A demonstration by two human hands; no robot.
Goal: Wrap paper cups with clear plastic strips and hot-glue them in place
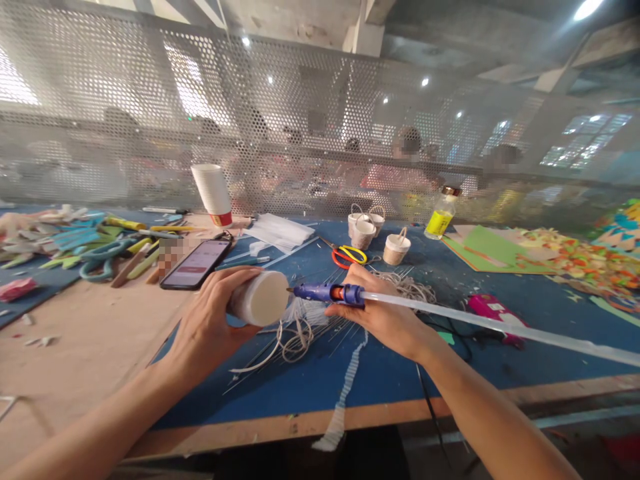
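My left hand point(213, 310) is wrapped around a paper cup point(269, 298), which lies tilted with its pale round end toward me. In my right hand point(383, 313) is a blue glue gun point(325, 292), its nozzle close to the cup's edge; whether they touch I cannot tell. A long translucent glue stick point(475, 323) sticks out of the gun's back. Below and between the hands lie loops of whitish cord point(299, 339) and thin wires. A crinkled paper strip point(349, 380) hangs over the table's front edge.
Behind my hands are red-and-yellow scissors point(349, 255), small handled baskets point(397, 247) and a yellow-labelled bottle point(440, 215). At left stand stacked paper cups point(212, 193), beside a phone point(196, 263) and teal scissors point(103, 258). A pink glue gun point(495, 319) lies right. A perforated metal screen point(300, 133) rises behind.
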